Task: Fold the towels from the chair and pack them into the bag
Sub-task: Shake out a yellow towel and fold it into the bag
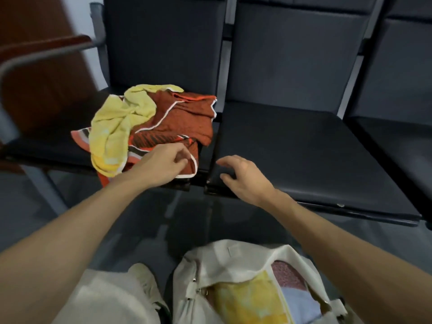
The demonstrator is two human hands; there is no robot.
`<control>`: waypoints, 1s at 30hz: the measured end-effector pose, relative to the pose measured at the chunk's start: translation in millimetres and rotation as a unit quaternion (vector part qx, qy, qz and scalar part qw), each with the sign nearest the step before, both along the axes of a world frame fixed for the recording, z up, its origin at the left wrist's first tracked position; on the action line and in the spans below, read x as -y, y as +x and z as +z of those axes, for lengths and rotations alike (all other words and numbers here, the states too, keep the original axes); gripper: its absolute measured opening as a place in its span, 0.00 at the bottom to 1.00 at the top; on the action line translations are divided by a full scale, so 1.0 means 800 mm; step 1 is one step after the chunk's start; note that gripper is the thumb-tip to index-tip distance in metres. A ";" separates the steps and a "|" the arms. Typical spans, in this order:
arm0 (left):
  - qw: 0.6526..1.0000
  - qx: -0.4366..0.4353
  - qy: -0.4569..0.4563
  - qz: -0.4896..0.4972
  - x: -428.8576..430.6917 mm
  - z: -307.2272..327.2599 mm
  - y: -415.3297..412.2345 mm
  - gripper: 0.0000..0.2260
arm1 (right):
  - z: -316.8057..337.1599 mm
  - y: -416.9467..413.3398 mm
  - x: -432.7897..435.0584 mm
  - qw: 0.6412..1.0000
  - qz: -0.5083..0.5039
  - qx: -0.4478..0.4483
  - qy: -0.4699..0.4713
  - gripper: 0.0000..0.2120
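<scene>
Reaching over the row of dark padded seats, the left hand [163,162] sits at the near corner of the orange towel [180,118]. Its fingers [181,160] are bent inward, with the thumb close to the white-piped hem. Blur hides whether they actually pinch the cloth, so I cannot tell. This towel is thin and flat-woven, rust-coloured with black feathery streaks and pale bands, and it lies rumpled on the left chair seat [46,148]. One corner droops over the seat's front edge. Across its left half lies the yellow towel [117,127], a nubby terry cloth twisted into soft ropes and folds. The right hand [243,176] hovers at the front edge of the middle seat [304,148], a smooth, matte, squarish cushion. Its fingers are loosely spread and slightly curved, holding nothing. A curved reddish wooden armrest [46,45] on a grey metal tube stands at the far left. Below, on the dark glossy floor [145,220], the bag [224,260] of cream canvas gapes open by the person's pale trouser leg. Inside it lie a flat folded yellow cloth [247,305], a pale blue cloth [299,302] and a pink speckled cloth [287,274].
</scene>
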State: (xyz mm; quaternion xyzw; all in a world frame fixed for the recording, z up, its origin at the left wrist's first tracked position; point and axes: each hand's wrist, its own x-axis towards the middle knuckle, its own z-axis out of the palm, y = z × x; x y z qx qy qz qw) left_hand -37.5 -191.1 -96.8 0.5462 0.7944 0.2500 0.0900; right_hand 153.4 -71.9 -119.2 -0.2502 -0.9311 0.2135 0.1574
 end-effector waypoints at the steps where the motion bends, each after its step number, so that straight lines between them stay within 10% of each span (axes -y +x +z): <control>1: 1.000 -0.023 0.009 0.017 0.000 0.001 -0.007 0.05 | 0.000 -0.019 0.000 1.000 0.001 -0.016 -0.009 0.18; 8: 0.979 -0.131 -0.058 0.147 0.041 0.001 -0.070 0.18 | 0.006 -0.129 0.013 0.995 0.042 -0.074 -0.042 0.14; 12: 0.967 -0.030 -0.094 0.236 0.078 -0.009 -0.109 0.27 | 0.003 -0.150 0.024 0.994 0.061 -0.067 -0.060 0.15; 21: 0.945 0.109 0.163 0.263 0.069 0.021 -0.093 0.12 | 0.010 -0.153 0.019 0.985 0.030 -0.085 -0.147 0.12; 30: 0.939 0.313 0.125 -0.062 0.040 0.054 -0.022 0.08 | 0.078 -0.142 0.012 0.809 -0.081 -0.134 -0.567 0.21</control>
